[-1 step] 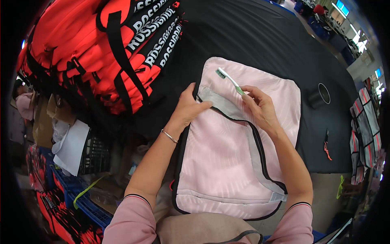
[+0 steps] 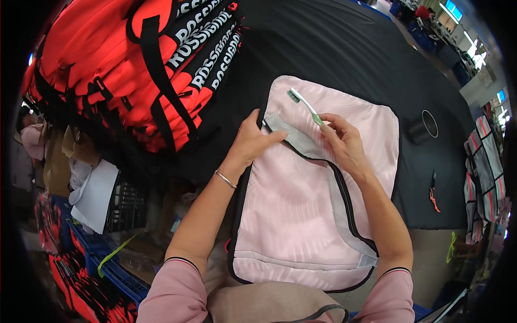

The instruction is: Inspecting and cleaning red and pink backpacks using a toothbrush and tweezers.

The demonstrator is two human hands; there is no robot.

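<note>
A flat pink fabric bag (image 2: 288, 207) with black piping lies in front of me, over the near edge of the black-covered table. Its long black zipper (image 2: 344, 196) curves across the upper part and down the right side, with grey lining (image 2: 293, 135) showing along it. At the bag's upper left edge, my left hand (image 2: 252, 141) is closed on the fabric, thumb on top near the zipper's end and fingers partly hidden. Between thumb and fingers, my right hand (image 2: 347, 144) holds a white and green toothbrush (image 2: 307, 104), its bristles above the bag's upper part.
A tall stack of red and black bags (image 2: 102, 59) fills the table's left. To the right are a dark cup (image 2: 424, 128) and a small tool with a red cord (image 2: 433, 194). Blue crates (image 2: 121, 274) and a white sheet (image 2: 96, 196) are at lower left; grey striped pieces (image 2: 484, 167) hang far right.
My left thumb has slid slightly to the right over the lining. The toothbrush's head has shifted a little to the right and its bristles turn slightly more downward.
</note>
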